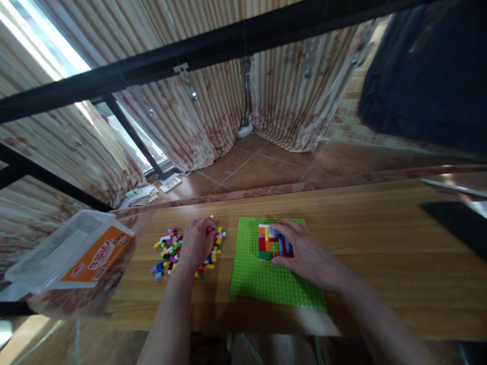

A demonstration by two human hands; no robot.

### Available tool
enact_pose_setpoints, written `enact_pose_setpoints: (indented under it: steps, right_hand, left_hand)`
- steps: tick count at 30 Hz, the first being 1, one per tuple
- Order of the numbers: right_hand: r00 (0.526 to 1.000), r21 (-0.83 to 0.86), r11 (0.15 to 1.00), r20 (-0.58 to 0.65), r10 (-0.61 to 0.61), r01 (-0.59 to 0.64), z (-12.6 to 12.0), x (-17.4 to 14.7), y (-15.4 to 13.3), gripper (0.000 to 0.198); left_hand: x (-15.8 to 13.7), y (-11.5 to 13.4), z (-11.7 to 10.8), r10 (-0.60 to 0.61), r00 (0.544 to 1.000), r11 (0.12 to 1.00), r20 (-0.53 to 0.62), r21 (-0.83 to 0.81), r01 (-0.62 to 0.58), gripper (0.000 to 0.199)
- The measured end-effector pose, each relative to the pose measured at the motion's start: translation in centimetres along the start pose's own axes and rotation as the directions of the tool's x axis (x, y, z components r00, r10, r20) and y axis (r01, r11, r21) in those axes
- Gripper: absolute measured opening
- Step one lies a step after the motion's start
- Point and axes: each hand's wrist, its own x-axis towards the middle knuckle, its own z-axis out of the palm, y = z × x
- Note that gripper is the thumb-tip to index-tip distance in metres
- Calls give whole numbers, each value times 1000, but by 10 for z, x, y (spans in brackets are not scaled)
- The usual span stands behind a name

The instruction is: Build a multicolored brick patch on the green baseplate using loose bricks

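Observation:
A block of colourful toy bricks (pixel 268 243) is built up on a green studded baseplate (pixel 251 279). My right hand (pixel 302 248) is around its right side, thumb at the near edge and fingers over the far edge, covering part of it. On the left, a pile of small loose bricks (pixel 167 251) in many colours is spread over the wooden table (pixel 380 243). My left hand (pixel 198 241) is over this pile with its fingers curled together. Something small and dark blue shows by its fingertips; whether it is held is hidden.
A clear plastic tub (pixel 64 238) with an orange label is at the far left, beside the table. A dark flat object (pixel 456 223) lies at the table's right end. Behind the table are a dark metal rail (pixel 228 43), striped curtains (pixel 213 111) and a tiled floor (pixel 251 162).

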Motion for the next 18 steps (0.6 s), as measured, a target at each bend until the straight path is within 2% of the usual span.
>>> enact_pose_setpoints:
  steps: [4,7,10,12,15,18]
  right_hand:
    - [1000,13,1000,13,1,-1,-3,0,-1,66]
    - [1000,23,1000,15,-4,4,-4,0,-2,65]
    - [1000,24,1000,26,-2,1,-6,1,-3,65]
    - [999,24,1000,35,6,-6,-7,1,-3,66]
    - [999,31,999,36,9,-10,-6,2,-2,68]
    - [999,44,999,41,-1,0,-6,3,-1,69]
  left_hand:
    - [0,-2,2,-59,998,992,-38,-114,54,21]
    - [1,-4,5,-127,991,930,-52,-354,101,30]
    - [2,2,9,-207,978,748,-21,-648,145,33]
    - [1,11,12,-245,970,611,12,-775,163,32]
    - [-1,25,14,-255,965,476,52,-862,172,27]
    - [-2,33,14,-241,967,398,84,-900,177,25]
